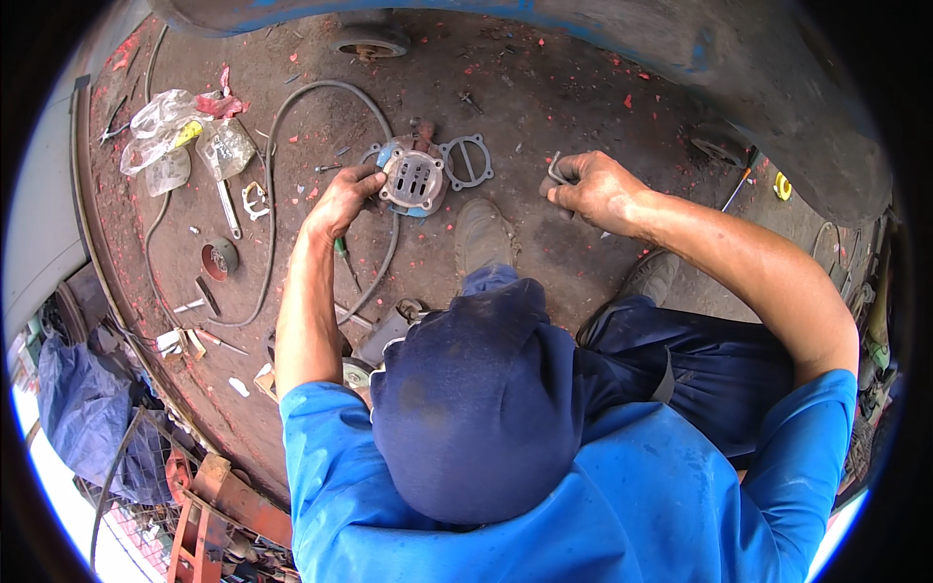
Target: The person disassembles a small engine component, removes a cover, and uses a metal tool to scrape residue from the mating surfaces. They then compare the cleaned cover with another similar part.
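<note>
My left hand [348,201] is closed at the left rim of a slotted round metal plate [415,182], its thumb and finger pinching the edge. The plate rests on a metal housing [425,208] with blue on its side. Just right of it, a thin flat gasket [467,161] with a crossbar lies on the ground. My right hand [601,193] is raised off to the right, apart from the plate. Its fingers are closed on a thin bent metal rod [554,167], whose exact kind I cannot make out.
A grey hose [276,131] loops around the left side. Nearby lie clear plastic bags [160,136], a wrench [228,209], a round cup-like part [220,258], a hammer [207,295] and a green-handled screwdriver [341,249]. A wheel [372,41] stands at the far side.
</note>
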A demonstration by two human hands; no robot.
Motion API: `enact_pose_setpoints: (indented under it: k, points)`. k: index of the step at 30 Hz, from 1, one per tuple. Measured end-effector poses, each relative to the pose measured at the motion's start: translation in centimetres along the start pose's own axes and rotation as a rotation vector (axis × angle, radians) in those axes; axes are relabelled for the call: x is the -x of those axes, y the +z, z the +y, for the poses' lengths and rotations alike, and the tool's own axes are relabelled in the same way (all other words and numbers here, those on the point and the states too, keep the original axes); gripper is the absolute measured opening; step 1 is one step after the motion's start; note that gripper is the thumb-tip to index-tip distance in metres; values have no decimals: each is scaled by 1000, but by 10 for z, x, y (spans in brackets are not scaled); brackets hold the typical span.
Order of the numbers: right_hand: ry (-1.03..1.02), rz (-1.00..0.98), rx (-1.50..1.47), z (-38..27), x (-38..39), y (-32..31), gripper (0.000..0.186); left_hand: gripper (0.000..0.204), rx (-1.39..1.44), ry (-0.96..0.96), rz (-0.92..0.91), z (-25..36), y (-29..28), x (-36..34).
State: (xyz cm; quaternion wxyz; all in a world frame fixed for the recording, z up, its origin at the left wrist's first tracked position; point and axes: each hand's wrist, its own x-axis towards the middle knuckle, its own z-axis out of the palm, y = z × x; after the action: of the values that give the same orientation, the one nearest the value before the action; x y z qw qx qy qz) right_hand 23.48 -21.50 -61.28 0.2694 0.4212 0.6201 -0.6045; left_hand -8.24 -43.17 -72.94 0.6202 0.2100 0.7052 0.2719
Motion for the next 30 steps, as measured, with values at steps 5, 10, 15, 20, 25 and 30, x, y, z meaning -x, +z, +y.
enact_pose_setpoints:
  k: [5, 10, 15, 20, 25, 30]
  points:
    - [47, 1, -21, 1, -3, -1, 22, 28, 240, 0, 29, -1, 3, 8]
    - [26, 7, -13, 1, -4, -2, 23, 22, 521, 23, 125, -27, 24, 12]
    - [-20, 20, -23, 5, -9, 0, 20, 24, 837, 32, 242, -38, 74, 32]
    - [33, 13, -32, -5, -4, 2, 18, 24, 915, -43, 356, -48, 107, 32]
    - [25, 14, -25, -4, -4, 1, 16, 33, 884, -67, 398, -51, 114, 33]
    - [16, 17, 31, -2, -7, 1, 18, 26, 915, -10, 377, -43, 120, 39]
